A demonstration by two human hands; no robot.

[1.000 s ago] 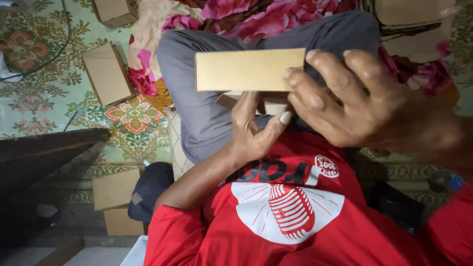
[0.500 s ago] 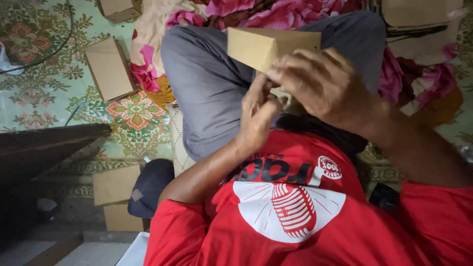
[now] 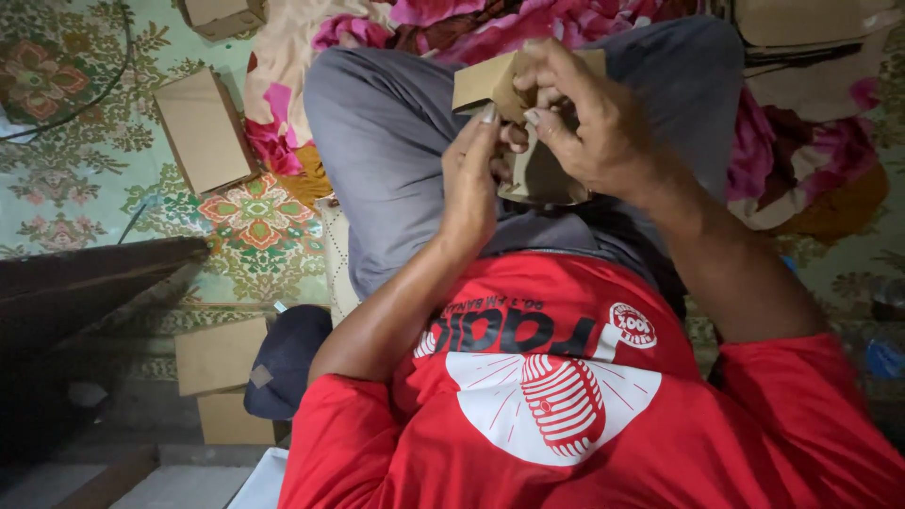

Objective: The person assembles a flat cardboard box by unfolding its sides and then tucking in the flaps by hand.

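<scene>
Both hands are up on the carton, held over the lap just above the grey trousers. The right hand has its fingers clamped over the top panel; the left hand pinches the near edge, thumb tucked behind. Judging by that half-formed shape, the fold wants firm creasing along the score, with the flaps kept square between the fingers. Flat cartons lie well off left.

Soft, even indoor light, a bit dim, with no hard glare. The red shirt and patterned floor mat show sharp and well coloured. The lower left corner sinks into deep shadow. The hands look slightly blurred, and the edges bend a little.
</scene>
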